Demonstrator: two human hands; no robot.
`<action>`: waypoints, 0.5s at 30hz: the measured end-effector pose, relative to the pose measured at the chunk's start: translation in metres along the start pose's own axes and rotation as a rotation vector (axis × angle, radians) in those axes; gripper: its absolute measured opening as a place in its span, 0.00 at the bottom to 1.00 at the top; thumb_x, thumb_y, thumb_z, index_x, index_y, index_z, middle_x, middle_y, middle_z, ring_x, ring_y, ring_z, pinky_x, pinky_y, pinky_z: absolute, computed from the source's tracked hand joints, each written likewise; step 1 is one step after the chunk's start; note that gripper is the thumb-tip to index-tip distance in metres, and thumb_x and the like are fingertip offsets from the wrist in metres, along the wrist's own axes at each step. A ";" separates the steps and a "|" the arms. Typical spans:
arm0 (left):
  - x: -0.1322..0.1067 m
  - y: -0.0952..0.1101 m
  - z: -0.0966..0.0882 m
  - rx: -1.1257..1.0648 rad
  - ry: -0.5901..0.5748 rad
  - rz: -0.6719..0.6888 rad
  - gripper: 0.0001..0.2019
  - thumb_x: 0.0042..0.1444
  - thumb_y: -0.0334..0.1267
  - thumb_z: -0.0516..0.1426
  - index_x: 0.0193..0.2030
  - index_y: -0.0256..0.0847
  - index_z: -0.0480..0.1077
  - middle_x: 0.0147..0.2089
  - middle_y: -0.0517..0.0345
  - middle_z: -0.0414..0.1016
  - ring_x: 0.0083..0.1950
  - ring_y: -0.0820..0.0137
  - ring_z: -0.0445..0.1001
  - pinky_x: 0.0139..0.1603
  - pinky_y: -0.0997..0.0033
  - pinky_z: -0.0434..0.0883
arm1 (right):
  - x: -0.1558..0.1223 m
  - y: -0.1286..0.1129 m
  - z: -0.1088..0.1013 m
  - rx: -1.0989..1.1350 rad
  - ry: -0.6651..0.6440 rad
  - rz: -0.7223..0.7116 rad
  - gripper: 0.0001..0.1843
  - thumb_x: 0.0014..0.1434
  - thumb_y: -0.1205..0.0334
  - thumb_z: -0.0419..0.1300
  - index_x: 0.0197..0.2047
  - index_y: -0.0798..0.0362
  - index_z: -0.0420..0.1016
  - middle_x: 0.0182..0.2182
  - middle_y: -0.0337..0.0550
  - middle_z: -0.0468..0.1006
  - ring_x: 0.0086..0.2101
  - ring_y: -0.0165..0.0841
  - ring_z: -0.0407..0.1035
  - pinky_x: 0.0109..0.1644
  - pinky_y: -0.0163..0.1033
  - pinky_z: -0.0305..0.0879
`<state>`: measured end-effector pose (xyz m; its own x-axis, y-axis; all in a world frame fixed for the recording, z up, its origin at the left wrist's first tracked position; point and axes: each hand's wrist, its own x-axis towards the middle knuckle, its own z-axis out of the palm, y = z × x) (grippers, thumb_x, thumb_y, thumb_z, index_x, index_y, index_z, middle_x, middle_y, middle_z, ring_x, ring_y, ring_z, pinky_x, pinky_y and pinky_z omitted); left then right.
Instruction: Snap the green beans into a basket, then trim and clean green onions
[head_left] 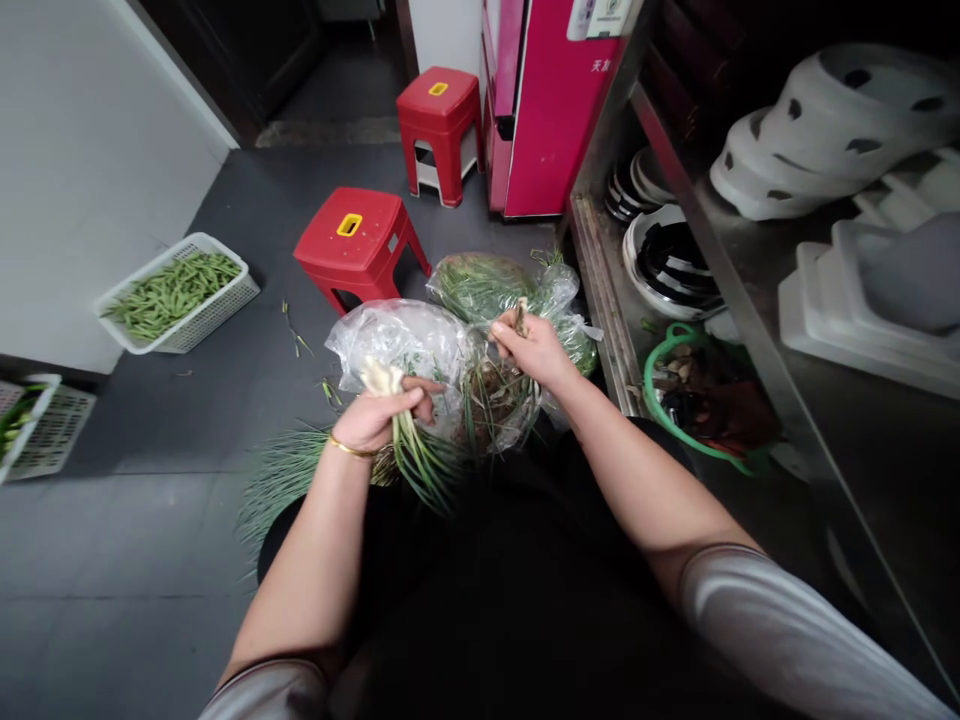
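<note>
At far left on a dark tiled floor point(135, 520), a white basket of green vegetables point(56, 440) sits near a white basket of green beans point(217, 315). Loose scallions point(285, 480) spread beside the seated person, with a red stool point(352, 240) beyond. The left hand point(390, 408) grasps a bunch of scallions point(420, 460), its fingers wrapped below the pale ends, leaves hanging toward the near side. Clear plastic bags point(375, 335) lie ahead, a second red stool point(442, 110) farther off. The right hand point(529, 345) pinches a brownish stalk point(520, 316) in its fingers above a tangled clump point(491, 395). At right, a pink cabinet point(555, 110), a green basket point(694, 446) and a metal shelf point(739, 260) bearing white containers point(832, 150).
</note>
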<state>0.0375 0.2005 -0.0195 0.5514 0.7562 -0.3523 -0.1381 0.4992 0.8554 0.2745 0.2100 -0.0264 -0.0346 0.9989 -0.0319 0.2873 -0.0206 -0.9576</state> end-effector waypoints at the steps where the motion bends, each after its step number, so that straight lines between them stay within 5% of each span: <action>1: -0.002 0.004 -0.004 -0.017 0.066 0.040 0.16 0.42 0.40 0.66 0.38 0.32 0.76 0.19 0.58 0.69 0.21 0.73 0.68 0.24 0.73 0.67 | 0.001 0.003 -0.001 0.079 -0.078 0.079 0.19 0.62 0.49 0.50 0.33 0.57 0.70 0.21 0.39 0.70 0.21 0.26 0.61 0.27 0.33 0.57; 5: 0.005 0.000 0.007 0.094 0.282 0.130 0.16 0.44 0.39 0.65 0.39 0.33 0.76 0.13 0.67 0.59 0.14 0.80 0.55 0.15 0.78 0.56 | -0.003 0.013 0.017 0.356 -0.330 0.270 0.25 0.61 0.42 0.51 0.40 0.57 0.73 0.32 0.46 0.77 0.31 0.30 0.70 0.34 0.34 0.65; 8: 0.020 -0.020 0.032 0.354 0.355 0.114 0.11 0.38 0.33 0.67 0.32 0.35 0.76 0.18 0.63 0.68 0.18 0.78 0.60 0.18 0.77 0.59 | -0.010 0.017 0.039 0.508 -0.358 0.292 0.25 0.61 0.41 0.51 0.46 0.55 0.73 0.37 0.45 0.78 0.39 0.32 0.71 0.44 0.38 0.67; 11: 0.031 -0.033 0.048 0.425 0.346 0.081 0.09 0.33 0.30 0.67 0.23 0.37 0.71 0.21 0.61 0.70 0.21 0.77 0.64 0.21 0.77 0.61 | -0.014 0.015 0.047 0.577 -0.415 0.364 0.27 0.61 0.40 0.48 0.46 0.53 0.72 0.34 0.44 0.78 0.33 0.33 0.71 0.39 0.39 0.69; 15: 0.035 -0.033 0.045 0.269 0.290 0.020 0.12 0.36 0.36 0.67 0.22 0.37 0.67 0.16 0.64 0.65 0.14 0.80 0.56 0.14 0.77 0.52 | -0.016 0.011 0.029 0.539 -0.555 0.415 0.23 0.61 0.41 0.50 0.44 0.52 0.70 0.31 0.42 0.76 0.29 0.32 0.70 0.30 0.37 0.68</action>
<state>0.0984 0.1915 -0.0428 0.2897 0.8719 -0.3948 0.0952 0.3842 0.9183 0.2504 0.1927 -0.0451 -0.5285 0.7445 -0.4081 -0.1062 -0.5349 -0.8382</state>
